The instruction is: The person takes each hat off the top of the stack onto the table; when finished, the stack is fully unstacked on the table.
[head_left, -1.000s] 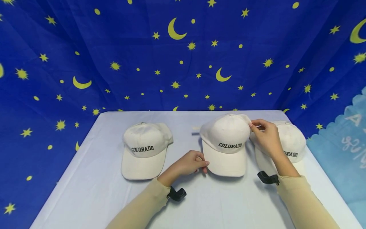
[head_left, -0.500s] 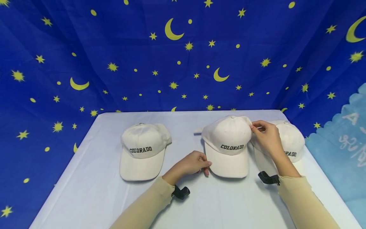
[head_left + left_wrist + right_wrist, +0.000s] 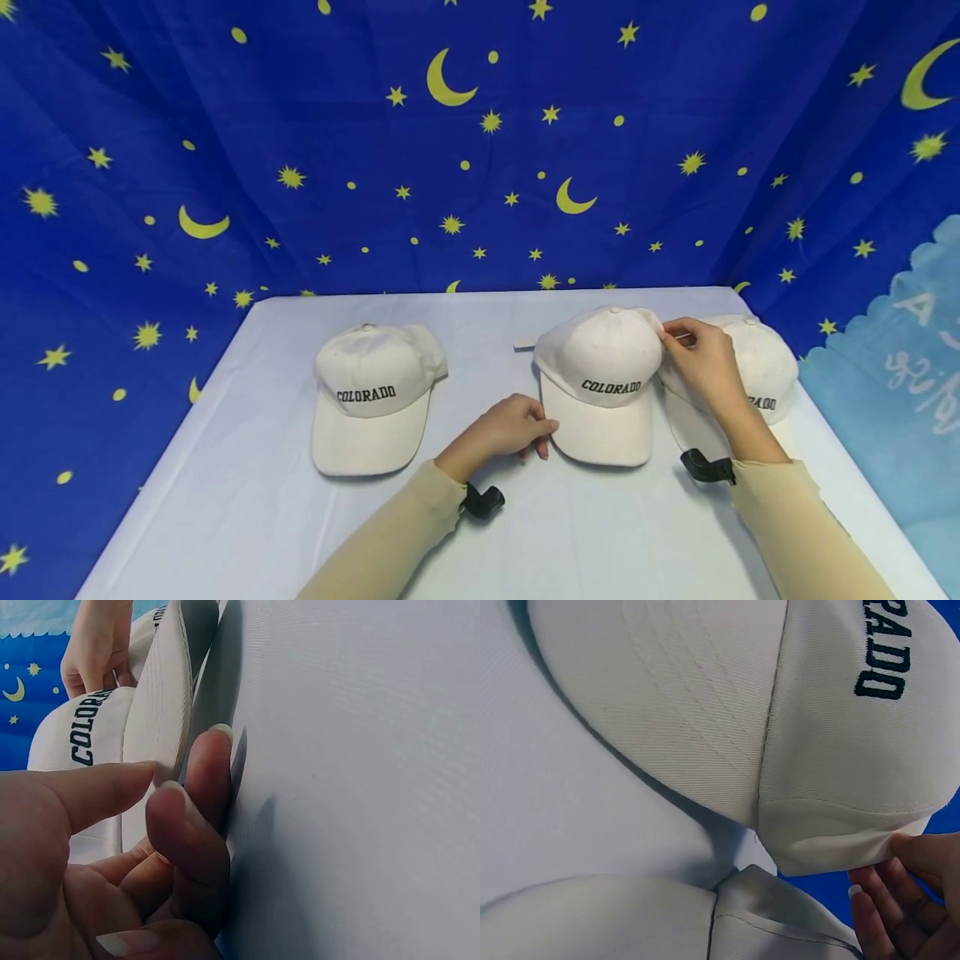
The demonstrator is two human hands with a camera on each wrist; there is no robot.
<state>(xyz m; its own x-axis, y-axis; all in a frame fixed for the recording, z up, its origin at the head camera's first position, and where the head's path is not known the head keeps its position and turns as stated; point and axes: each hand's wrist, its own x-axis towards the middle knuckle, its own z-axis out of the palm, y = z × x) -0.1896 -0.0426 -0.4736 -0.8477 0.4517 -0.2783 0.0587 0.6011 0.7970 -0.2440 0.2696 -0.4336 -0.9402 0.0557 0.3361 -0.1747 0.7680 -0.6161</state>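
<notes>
Between my hands sits a cream baseball cap [image 3: 600, 358] with COLORADO in dark letters, its brim toward me. My left hand [image 3: 510, 429] pinches the left edge of the brim between thumb and fingers; the left wrist view shows the thumb on top of the brim [image 3: 154, 720] and fingertips at its edge. With thumb and fingers, my right hand [image 3: 697, 358] pinches the cap's right rear side, where the cloth folds in the right wrist view [image 3: 855, 832]. A strap end [image 3: 522, 344] sticks out behind the cap on the left.
A second matching cap [image 3: 375, 400] lies to the left on the white table [image 3: 225, 517]. Close on the right, a third cap [image 3: 765, 367] is partly hidden behind my right hand. A blue star-and-moon cloth [image 3: 337, 125] hangs behind, with a light blue cloth [image 3: 907, 375] at right.
The middle cap has shifted slightly to the right, toward the right-hand cap, and my left hand has moved along with it. Both hands keep their hold. The view has drifted slightly.
</notes>
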